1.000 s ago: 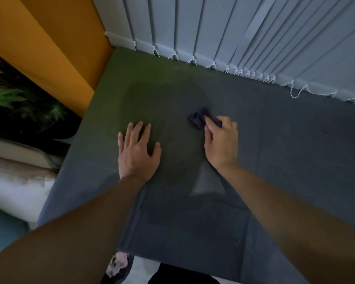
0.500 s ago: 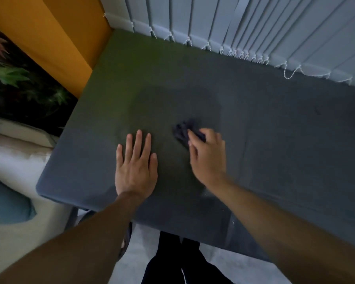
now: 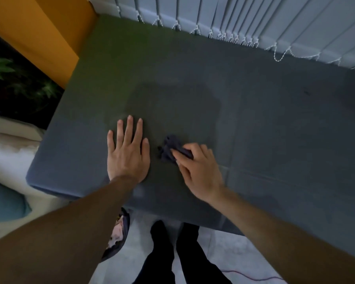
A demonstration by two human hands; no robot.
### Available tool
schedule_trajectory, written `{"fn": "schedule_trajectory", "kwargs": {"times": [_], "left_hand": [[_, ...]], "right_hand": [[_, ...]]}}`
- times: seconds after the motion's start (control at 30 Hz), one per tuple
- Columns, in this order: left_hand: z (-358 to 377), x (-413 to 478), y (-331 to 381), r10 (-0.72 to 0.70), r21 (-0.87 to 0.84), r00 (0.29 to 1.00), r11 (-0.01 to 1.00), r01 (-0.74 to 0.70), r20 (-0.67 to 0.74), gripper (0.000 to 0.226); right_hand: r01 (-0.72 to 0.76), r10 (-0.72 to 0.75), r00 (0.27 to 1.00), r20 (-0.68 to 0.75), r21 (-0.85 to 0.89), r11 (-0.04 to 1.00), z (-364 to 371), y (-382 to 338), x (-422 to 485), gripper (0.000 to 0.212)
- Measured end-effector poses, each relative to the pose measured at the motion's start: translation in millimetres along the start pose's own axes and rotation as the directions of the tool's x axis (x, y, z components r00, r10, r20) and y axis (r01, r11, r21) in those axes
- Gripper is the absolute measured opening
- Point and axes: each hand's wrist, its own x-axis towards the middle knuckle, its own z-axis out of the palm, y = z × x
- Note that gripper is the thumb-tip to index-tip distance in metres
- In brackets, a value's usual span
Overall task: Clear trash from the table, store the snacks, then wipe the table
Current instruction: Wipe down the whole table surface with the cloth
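My right hand [image 3: 199, 171] pinches the small dark cloth [image 3: 169, 149] against the tabletop [image 3: 275, 130], near the front edge. My left hand [image 3: 127, 152] lies spread flat just beside it, bracing. I'd press evenly and sweep rightward, where the surface runs wide toward the blinds [image 3: 254, 21], minding the near edge.

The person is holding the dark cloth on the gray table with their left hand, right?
Not quite. The head view shows the right hand gripping the dark cloth on the gray table. The left hand lies flat beside it, fingers straight, holding nothing.
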Motion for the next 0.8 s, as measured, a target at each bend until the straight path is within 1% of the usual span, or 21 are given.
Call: {"fn": "schedule_trajectory", "kwargs": {"times": [0.03,0.07,0.1,0.17,0.23,0.27,0.33,0.4,0.47,0.5,0.53,0.57,0.63,0.67,0.7,0.73,0.8], "left_hand": [[-0.1,0.5,0.2,0.001,-0.003,1.000,1.000,-0.001,0.001,0.059],[-0.2,1.2,0.1,0.002,-0.006,1.000,1.000,-0.002,0.000,0.059],[-0.2,1.9,-0.1,0.004,-0.009,1.000,1.000,-0.004,0.000,0.059],[0.4,1.8,-0.5,0.011,-0.016,1.000,1.000,-0.011,0.005,0.059],[0.9,1.1,-1.4,0.021,-0.024,1.000,0.999,-0.021,-0.003,0.058],[0.9,0.8,-1.5,0.030,-0.028,1.000,0.999,-0.030,-0.006,0.058],[1.4,0.0,-1.6,0.049,-0.039,0.999,0.998,-0.050,-0.017,0.057],[1.1,-1.3,-1.0,0.074,-0.053,0.997,0.996,-0.075,-0.028,0.056],[0.0,-2.6,-0.1,0.119,-0.070,0.992,0.990,-0.122,-0.036,0.055],[-1.2,-3.2,0.5,0.148,-0.075,0.988,0.986,-0.150,-0.038,0.054],[-1.6,-3.9,0.9,0.180,-0.077,0.983,0.980,-0.182,-0.036,0.054],[-1.8,-4.5,1.2,0.213,-0.077,0.976,0.974,-0.215,-0.033,0.054],[-1.3,-4.9,0.7,0.262,-0.076,0.965,0.962,-0.263,-0.023,0.054],[-0.7,-5.0,0.3,0.272,-0.071,0.962,0.959,-0.273,-0.020,0.054],[-0.1,-4.8,0.0,0.274,-0.065,0.961,0.959,-0.275,-0.020,0.054],[0.7,-4.7,-0.1,0.272,-0.059,0.962,0.960,-0.273,-0.023,0.054],[1.0,-4.8,1.2,0.269,-0.048,0.963,0.962,-0.271,-0.031,0.054]], "right_hand": [[0.014,-0.014,1.000,-0.005,-0.023,1.000,-1.5,10.0,6.7,0.036],[-0.023,0.022,0.999,-0.028,-0.053,0.998,-1.9,18.0,16.7,0.036],[-0.103,0.098,0.993,-0.066,-0.078,0.992,-2.2,23.4,26.7,0.035],[-0.278,0.268,0.956,-0.123,-0.071,0.958,-1.1,24.5,36.9,0.032],[-0.346,0.338,0.930,-0.147,-0.031,0.938,2.8,7.8,25.9,0.032],[-0.340,0.334,0.932,-0.138,-0.021,0.940,4.8,-4.8,12.9,0.032],[-0.258,0.257,0.963,-0.084,-0.004,0.966,7.9,-28.2,-21.8,0.036],[-0.114,0.115,0.993,-0.040,0.023,0.993,6.9,-39.8,-51.4,0.036],[0.015,-0.015,1.000,-0.010,0.002,1.000,1.7,-27.4,-55.1,0.033],[0.020,-0.020,1.000,-0.012,-0.030,0.999,0.1,-17.3,-47.9,0.033],[-0.026,0.023,0.999,-0.036,-0.067,0.997,-1.4,-7.7,-37.9,0.033],[-0.118,0.110,0.991,-0.079,-0.096,0.988,-2.5,-0.1,-28.2,0.034],[-0.314,0.301,0.942,-0.145,-0.078,0.946,-1.0,-0.4,-19.1,0.033],[-0.368,0.355,0.921,-0.163,-0.057,0.928,1.7,-10.0,-23.0,0.033],[-0.388,0.377,0.911,-0.167,-0.039,0.921,4.7,-23.2,-32.6,0.034],[-0.377,0.368,0.916,-0.160,-0.028,0.926,7.7,-36.1,-46.7,0.035],[-0.266,0.262,0.956,-0.129,-0.014,0.964,8.8,-52.3,-77.9,0.036]]}}
